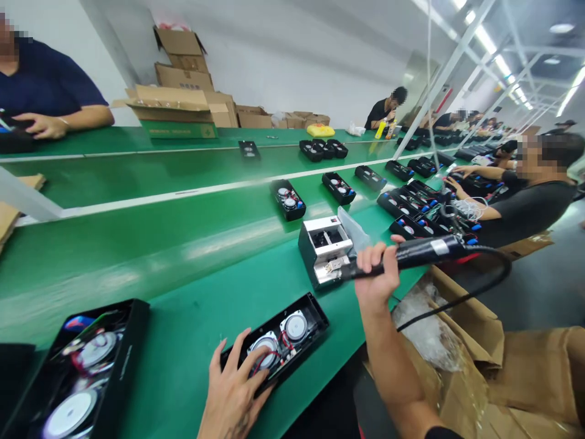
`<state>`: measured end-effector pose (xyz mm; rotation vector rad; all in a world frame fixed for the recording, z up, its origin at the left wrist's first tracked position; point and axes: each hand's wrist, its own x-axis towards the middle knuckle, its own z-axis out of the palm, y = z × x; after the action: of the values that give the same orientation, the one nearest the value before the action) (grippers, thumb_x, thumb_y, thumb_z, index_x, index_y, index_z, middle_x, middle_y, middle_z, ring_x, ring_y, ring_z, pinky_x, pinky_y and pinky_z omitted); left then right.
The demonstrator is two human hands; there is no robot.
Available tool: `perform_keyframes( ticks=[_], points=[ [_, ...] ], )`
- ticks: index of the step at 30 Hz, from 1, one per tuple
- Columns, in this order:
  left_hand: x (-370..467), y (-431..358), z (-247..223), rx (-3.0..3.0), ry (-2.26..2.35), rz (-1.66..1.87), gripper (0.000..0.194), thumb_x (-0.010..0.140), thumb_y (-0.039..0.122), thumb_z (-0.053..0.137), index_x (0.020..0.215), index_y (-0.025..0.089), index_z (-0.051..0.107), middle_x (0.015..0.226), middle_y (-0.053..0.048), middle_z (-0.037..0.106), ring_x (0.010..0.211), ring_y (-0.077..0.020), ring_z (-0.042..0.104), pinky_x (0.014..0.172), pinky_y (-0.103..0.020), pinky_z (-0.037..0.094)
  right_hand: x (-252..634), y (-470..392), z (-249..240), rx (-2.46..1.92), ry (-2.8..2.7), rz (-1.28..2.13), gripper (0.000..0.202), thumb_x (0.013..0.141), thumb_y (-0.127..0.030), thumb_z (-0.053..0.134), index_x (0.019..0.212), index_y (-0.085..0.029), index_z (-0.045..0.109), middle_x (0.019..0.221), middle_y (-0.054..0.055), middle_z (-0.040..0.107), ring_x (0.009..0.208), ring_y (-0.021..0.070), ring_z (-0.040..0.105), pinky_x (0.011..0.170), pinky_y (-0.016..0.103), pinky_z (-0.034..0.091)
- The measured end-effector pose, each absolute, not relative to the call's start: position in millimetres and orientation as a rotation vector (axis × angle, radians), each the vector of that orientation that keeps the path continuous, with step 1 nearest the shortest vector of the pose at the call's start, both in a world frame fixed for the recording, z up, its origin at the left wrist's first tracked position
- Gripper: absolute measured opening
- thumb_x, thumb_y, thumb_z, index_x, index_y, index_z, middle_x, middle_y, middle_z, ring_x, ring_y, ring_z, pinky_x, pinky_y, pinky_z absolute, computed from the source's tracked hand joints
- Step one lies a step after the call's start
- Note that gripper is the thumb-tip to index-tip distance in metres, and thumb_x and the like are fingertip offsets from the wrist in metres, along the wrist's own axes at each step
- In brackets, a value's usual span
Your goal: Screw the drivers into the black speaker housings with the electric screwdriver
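Observation:
My right hand (378,268) is wrapped around a black electric screwdriver (429,251) with a cable at its rear end. The driver lies almost level, its tip at the front of a screw feeder (325,251), a black and silver box on the green bench. Below it, my left hand (240,378) grips the near-left end of a black speaker housing (315,317), fingers reaching over it and the thumb at its near side. Inside this tilted-looking open housing sit two round white speaker drivers (296,327) with red wires.
Another open speaker housing (130,366) stands at the near left. Several more lie on the green conveyor (205,213) behind the feeder. At the right, a co-worker (534,183) sits beside many housings. Cardboard boxes (530,372) and plastic film lie below the bench's right edge.

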<state>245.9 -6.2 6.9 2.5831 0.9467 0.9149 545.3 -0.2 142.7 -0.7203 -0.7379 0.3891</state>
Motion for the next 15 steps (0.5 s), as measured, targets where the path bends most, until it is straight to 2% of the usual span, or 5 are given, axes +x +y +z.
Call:
perform_keyframes(
  ticks=[3, 5, 9, 13, 15],
  points=[
    [246, -3, -2, 2.592, 0.908, 0.965, 0.012, 0.081, 0.039, 0.085, 0.078, 0.032, 0.076, 0.109, 0.001, 0.082, 0.141, -0.0362, 0.055, 0.134, -0.059, 0.012, 596, 45, 163, -0.708, -0.526, 0.189, 0.035, 0.099, -0.060, 0.067, 0.110, -0.031, 0.050, 0.065, -0.013, 0.039, 0.045, 0.0104, 0.040, 0.050, 0.026, 0.043],
    [245, -1, -7, 2.599, 0.894, 0.987, 0.012, 0.082, 0.039, 0.084, 0.077, 0.032, 0.076, 0.108, 0.001, 0.082, 0.142, -0.0357, 0.054, 0.134, -0.059, 0.011, 620, 70, 166, -0.826, -0.486, 0.081, 0.044, 0.094, -0.065, 0.070, 0.109, -0.029, 0.050, 0.065, -0.013, 0.044, 0.049, 0.0119, 0.047, 0.056, 0.030, 0.049],
    [240, 0, -16, 2.604, 0.899, 0.998, 0.011, 0.084, 0.040, 0.084, 0.080, 0.033, 0.077, 0.112, 0.000, 0.082, 0.147, -0.0360, 0.049, 0.133, -0.060, 0.013, 632, 78, 160, -1.003, -0.598, -0.063, 0.053, 0.083, -0.050, 0.085, 0.116, -0.025, 0.053, 0.063, -0.013, 0.056, 0.052, 0.0140, 0.056, 0.067, 0.034, 0.054],
    [239, 0, -22, 2.646, 0.895, 0.974, 0.006, 0.088, 0.035, 0.078, 0.082, 0.033, 0.077, 0.115, -0.001, 0.081, 0.150, -0.0349, 0.046, 0.132, -0.062, 0.015, 614, 45, 153, -0.988, -0.718, 0.001, 0.041, 0.092, -0.041, 0.079, 0.120, -0.026, 0.052, 0.060, -0.014, 0.056, 0.046, 0.0124, 0.054, 0.061, 0.031, 0.052],
    [240, 0, -23, 2.644, 0.888, 1.018, 0.011, 0.091, 0.033, 0.071, 0.081, 0.032, 0.076, 0.112, -0.002, 0.081, 0.150, -0.0350, 0.045, 0.131, -0.064, 0.015, 605, 32, 148, -1.037, -0.792, 0.106, 0.037, 0.093, -0.039, 0.078, 0.117, -0.026, 0.053, 0.058, -0.014, 0.057, 0.044, 0.0125, 0.053, 0.059, 0.031, 0.052]
  ],
)
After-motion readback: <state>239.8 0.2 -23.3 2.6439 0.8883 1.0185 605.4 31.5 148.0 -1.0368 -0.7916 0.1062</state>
